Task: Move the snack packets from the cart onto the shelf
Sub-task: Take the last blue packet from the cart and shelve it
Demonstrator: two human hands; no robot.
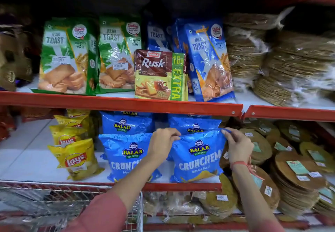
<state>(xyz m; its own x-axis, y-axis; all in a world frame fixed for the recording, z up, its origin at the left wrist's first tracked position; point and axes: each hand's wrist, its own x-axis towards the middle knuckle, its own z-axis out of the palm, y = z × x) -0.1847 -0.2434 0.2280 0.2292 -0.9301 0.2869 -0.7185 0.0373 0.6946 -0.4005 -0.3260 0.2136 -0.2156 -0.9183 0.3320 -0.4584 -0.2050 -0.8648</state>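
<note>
A blue Balaji Crunchem packet (197, 157) stands upright at the front of the middle shelf (27, 157). My left hand (162, 142) pinches its top left corner and my right hand (237, 144) pinches its top right corner. Another blue Balaji packet (123, 156) stands just to its left, partly behind my left forearm. Two more blue Balaji packets (126, 125) stand in the row behind. The wire cart (54, 201) is at the bottom left, blurred; I cannot tell what it holds.
Yellow Lay's packets (76, 159) stand left of the blue ones. Stacks of wrapped round flatbreads (297, 175) fill the right side. The upper shelf (126, 103) carries toast and rusk packs (160, 75). White shelf surface shows at the far left.
</note>
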